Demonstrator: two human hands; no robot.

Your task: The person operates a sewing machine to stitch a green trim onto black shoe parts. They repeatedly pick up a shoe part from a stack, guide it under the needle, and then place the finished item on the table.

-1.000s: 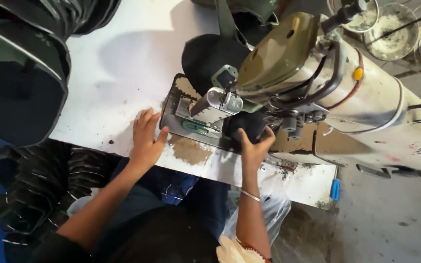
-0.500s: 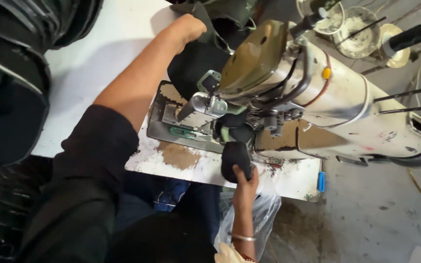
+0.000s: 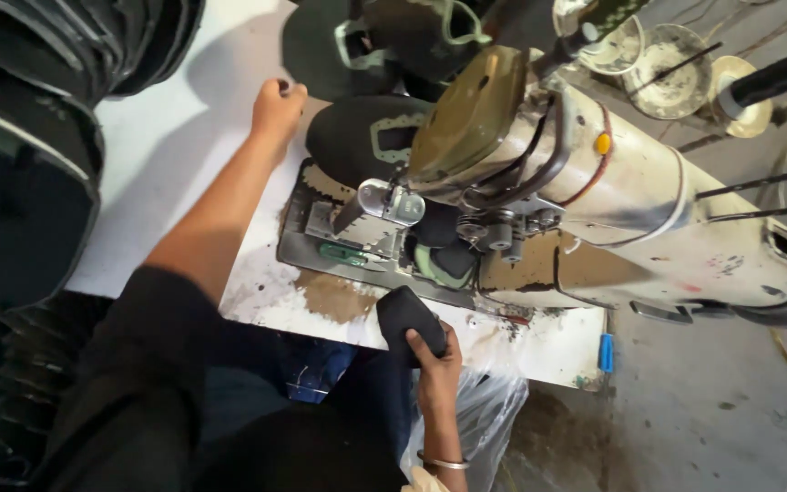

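Note:
My left hand reaches far across the white table and closes its fingers at the edge of a black fabric piece with pale green trim. My right hand grips a small black fabric piece at the table's near edge, just in front of the sewing machine. Another black piece with a green outline lies beside the machine head. Under the needle area sits a dark part with a green edge.
Tall stacks of black shoe parts fill the left side, with more piled below. Thread stands and round metal dishes sit behind the machine. A clear plastic bag hangs under the table edge, above the dirty concrete floor.
My left hand left the machine plate and stretched across the table to the far black piece. My right hand pulled the small black piece away from the needle toward the near edge.

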